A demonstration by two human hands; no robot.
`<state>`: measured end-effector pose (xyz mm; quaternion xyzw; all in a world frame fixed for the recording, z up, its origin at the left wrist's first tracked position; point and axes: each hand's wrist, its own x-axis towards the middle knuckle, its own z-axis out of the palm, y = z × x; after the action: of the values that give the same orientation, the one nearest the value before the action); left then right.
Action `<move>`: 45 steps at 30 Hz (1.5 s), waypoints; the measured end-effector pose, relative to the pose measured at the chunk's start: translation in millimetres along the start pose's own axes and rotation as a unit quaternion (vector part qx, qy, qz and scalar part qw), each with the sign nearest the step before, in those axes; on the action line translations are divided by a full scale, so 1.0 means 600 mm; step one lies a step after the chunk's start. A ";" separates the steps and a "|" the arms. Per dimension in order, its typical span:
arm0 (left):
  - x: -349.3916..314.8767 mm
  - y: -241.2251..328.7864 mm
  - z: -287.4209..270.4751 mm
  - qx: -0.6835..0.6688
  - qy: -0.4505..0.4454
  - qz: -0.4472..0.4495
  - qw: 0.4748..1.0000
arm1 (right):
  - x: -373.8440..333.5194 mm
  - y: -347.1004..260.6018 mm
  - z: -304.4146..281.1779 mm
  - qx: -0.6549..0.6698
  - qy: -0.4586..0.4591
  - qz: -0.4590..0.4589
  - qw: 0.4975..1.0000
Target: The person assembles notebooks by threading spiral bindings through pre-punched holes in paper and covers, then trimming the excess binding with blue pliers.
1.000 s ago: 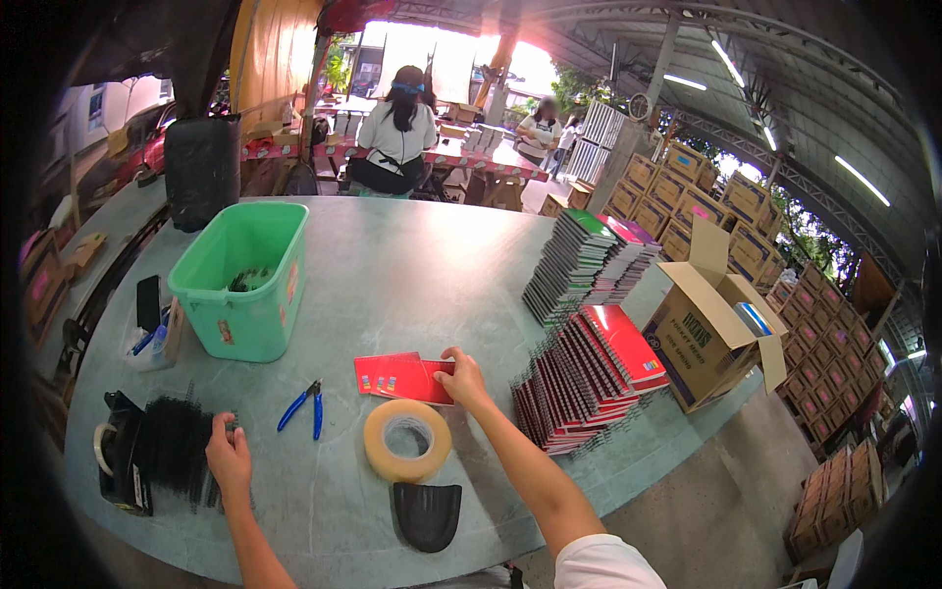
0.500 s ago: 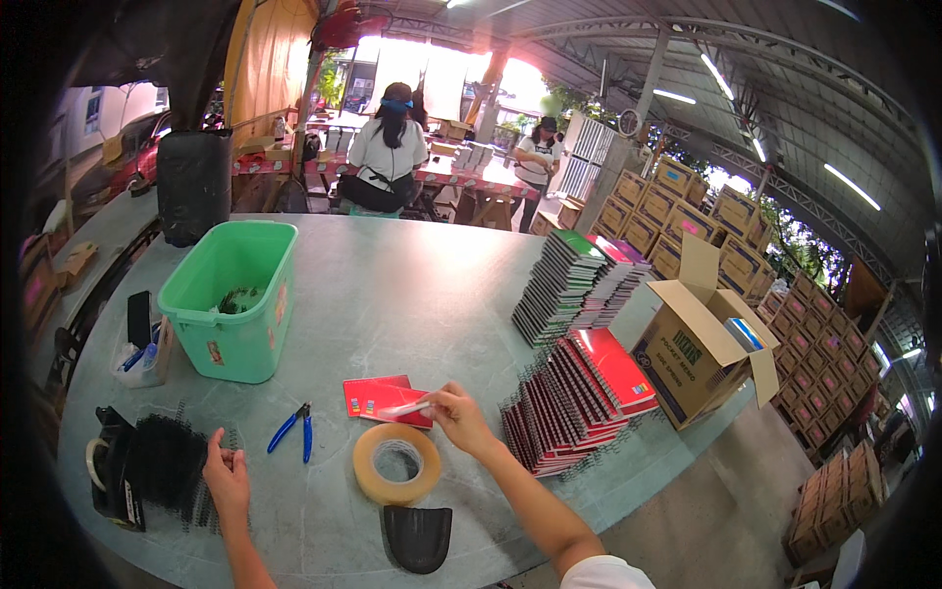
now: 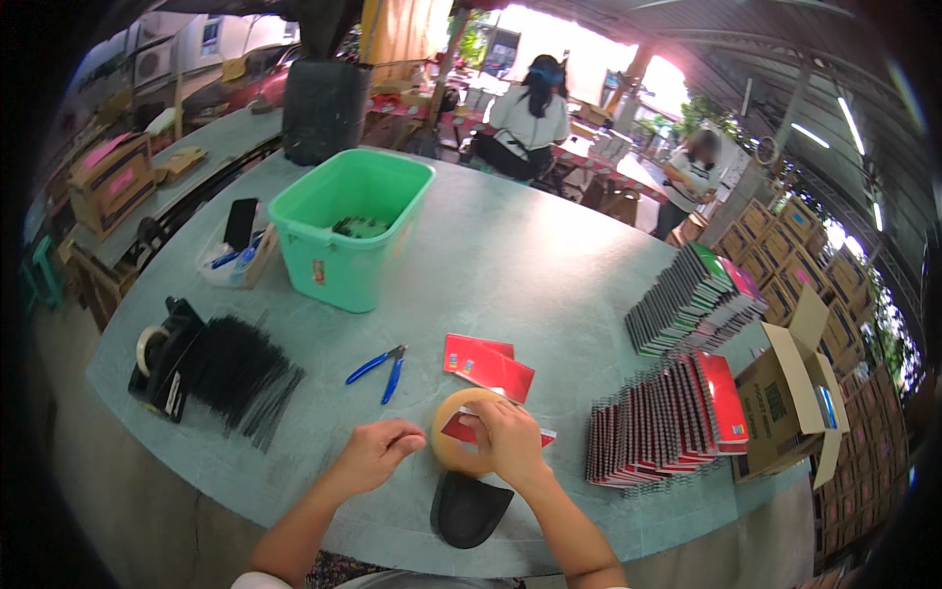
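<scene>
My right hand [image 3: 508, 442] grips a small red notebook [image 3: 457, 429] above the clear tape roll [image 3: 453, 454], covering much of it. My left hand [image 3: 376, 455] is just left of the roll, thumb and fingers pinched together; whatever it holds, if anything, is too small to make out. Two red notebooks [image 3: 488, 365] lie overlapping beyond the roll. Blue-handled pliers [image 3: 378, 373] rest farther left. A dark heap of black spiral wires [image 3: 238, 368] is spread by the black tape dispenser [image 3: 169, 361]. Close to me, below the roll, sits a black rounded pad [image 3: 469, 510].
A green bin [image 3: 339, 250] and a small tray [image 3: 235, 260] with a phone stand at the back left. Stacked red notebooks [image 3: 662, 422], green and purple notebooks [image 3: 692, 299] and an open carton [image 3: 785, 398] line the right side. Two people [image 3: 525, 118] are farther back.
My left hand has come away from the wire heap towards the tape roll. My right hand has drawn the notebook nearer, over the roll. The whole view has swung left.
</scene>
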<state>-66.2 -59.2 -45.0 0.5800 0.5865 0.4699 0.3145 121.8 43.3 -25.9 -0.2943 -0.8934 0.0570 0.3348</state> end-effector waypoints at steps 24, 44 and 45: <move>0.028 0.012 0.030 -0.389 -0.095 -0.269 0.876 | -0.002 -0.026 0.006 0.018 -0.052 -0.039 0.998; 0.023 0.010 0.012 -0.035 -0.058 0.045 0.997 | 0.011 -0.026 0.005 -0.026 -0.013 -0.041 0.999; 0.023 0.018 0.011 -0.033 -0.060 0.018 0.997 | 0.009 -0.024 0.009 -0.030 -0.022 -0.040 0.999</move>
<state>-57.5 -45.7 -35.0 0.6072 0.5403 0.4586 0.3592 108.1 35.0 -22.9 -0.2666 -0.9130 0.0235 0.3080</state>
